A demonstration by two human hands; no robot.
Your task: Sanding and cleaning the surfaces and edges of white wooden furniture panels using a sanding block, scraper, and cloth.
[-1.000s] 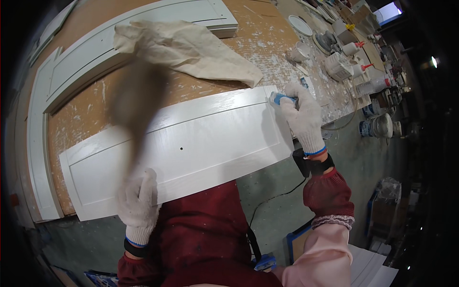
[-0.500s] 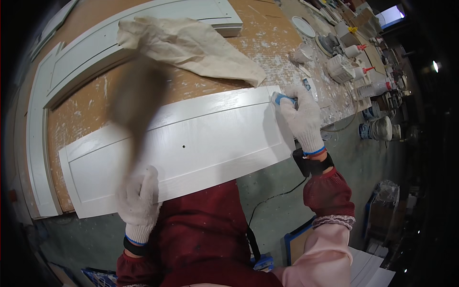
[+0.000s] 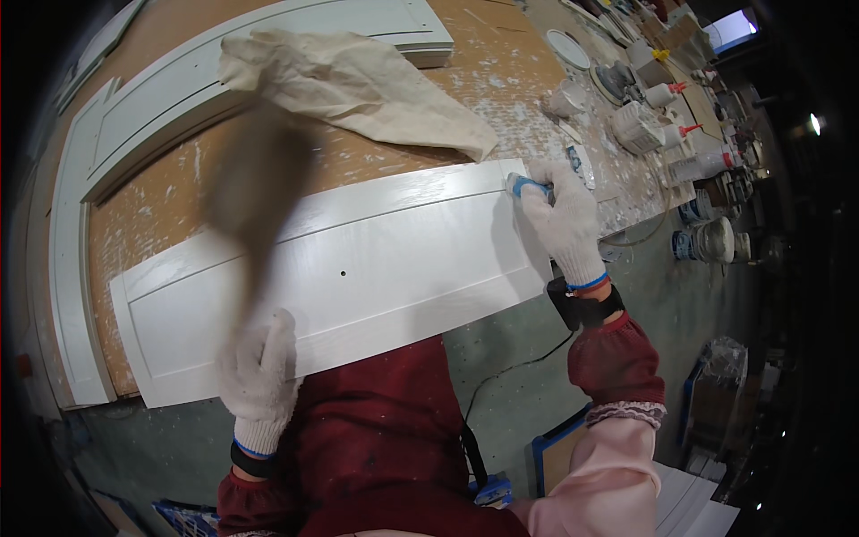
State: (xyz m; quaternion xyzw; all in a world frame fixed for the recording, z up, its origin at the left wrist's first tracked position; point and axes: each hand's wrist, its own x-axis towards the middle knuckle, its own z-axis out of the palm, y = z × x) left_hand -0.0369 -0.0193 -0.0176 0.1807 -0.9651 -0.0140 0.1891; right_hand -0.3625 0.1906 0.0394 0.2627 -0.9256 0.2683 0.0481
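Observation:
A long white panel (image 3: 385, 259) with grooved borders and a small dark hole lies across the near side of the workbench. My right hand (image 3: 565, 210), in a white knit glove, is closed on a small blue piece (image 3: 530, 185) at the panel's far right corner; its kind cannot be made out. At the panel's near left edge, my gloved left hand (image 3: 259, 371) grips the board. A blurred brown shape (image 3: 261, 179) close to the lens hides part of the panel and some of the left fingers.
A crumpled cream cloth (image 3: 358, 94) lies beyond the panel. White framed panels (image 3: 143, 116) line the far and left sides of the paint-marked workbench (image 3: 497, 76). Bottles with red tips (image 3: 667, 94), a white jug (image 3: 637, 130) and a sander (image 3: 615, 82) crowd the right.
My right hand and the blue piece have shifted only slightly at the corner. The panel and my left hand look almost unchanged.

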